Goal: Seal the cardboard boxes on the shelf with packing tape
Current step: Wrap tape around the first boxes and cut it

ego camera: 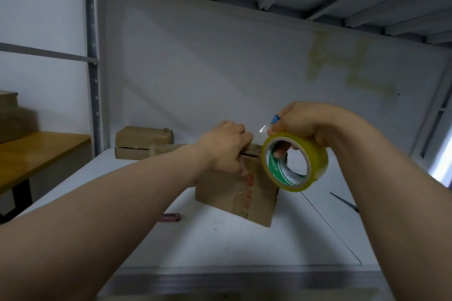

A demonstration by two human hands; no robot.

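Note:
A small cardboard box (254,195) with red print stands on the white shelf (220,247), mid-frame. My left hand (226,145) rests on its top near edge, fingers curled over the slot between the flaps, pinching the free end of clear tape. My right hand (305,122) grips a yellow roll of packing tape (294,161) just right of the box top, fingers through the core. A short stretch of clear tape (261,129) spans between the two hands. A blue object (276,118) peeks out by my right thumb.
Two flat cardboard boxes (144,142) are stacked at the shelf's back left. Scissors (343,201) lie at the right, a small pink object (171,217) near the front left. A wooden desk (36,154) with more boxes (12,117) stands outside the shelf frame, left.

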